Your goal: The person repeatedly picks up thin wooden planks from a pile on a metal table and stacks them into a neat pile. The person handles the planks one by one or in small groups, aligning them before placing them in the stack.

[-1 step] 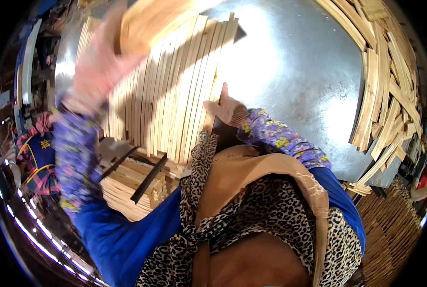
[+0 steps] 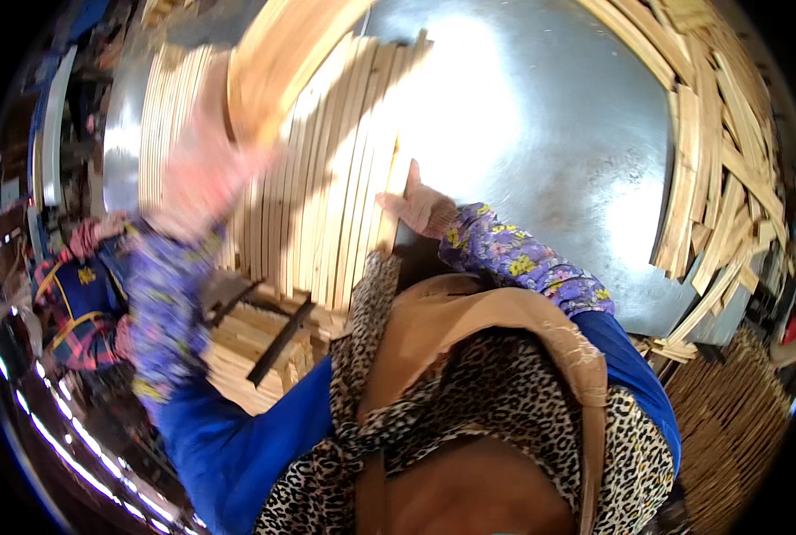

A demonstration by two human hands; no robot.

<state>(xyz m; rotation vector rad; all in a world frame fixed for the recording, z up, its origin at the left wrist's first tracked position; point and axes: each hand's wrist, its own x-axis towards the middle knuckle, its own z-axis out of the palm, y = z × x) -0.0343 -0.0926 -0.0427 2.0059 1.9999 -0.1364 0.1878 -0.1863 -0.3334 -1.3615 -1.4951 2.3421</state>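
My left hand (image 2: 206,174), in a pale pink glove and smeared by motion, is closed round the end of a pale wooden board (image 2: 282,58). The board is raised close to the camera and runs off the top edge. Below it, a row of long narrow wooden strips (image 2: 326,232) lies side by side on a shiny metal table (image 2: 549,134). My right hand (image 2: 420,205), gloved too, rests at the right edge of the row. Its thumb and a finger are spread, with the thumb at the outermost strip.
Loose wooden offcuts (image 2: 728,187) are heaped along the table's right side. At lower left, a stack of wood (image 2: 255,343) sits below a dark metal bar (image 2: 280,343). Another person (image 2: 81,290) is at the far left. Brown slatted material (image 2: 728,428) lies at lower right.
My left hand and the board have shifted slightly to the right, and the hand a little nearer to me. The right hand stays nearly in place at the strips' edge.
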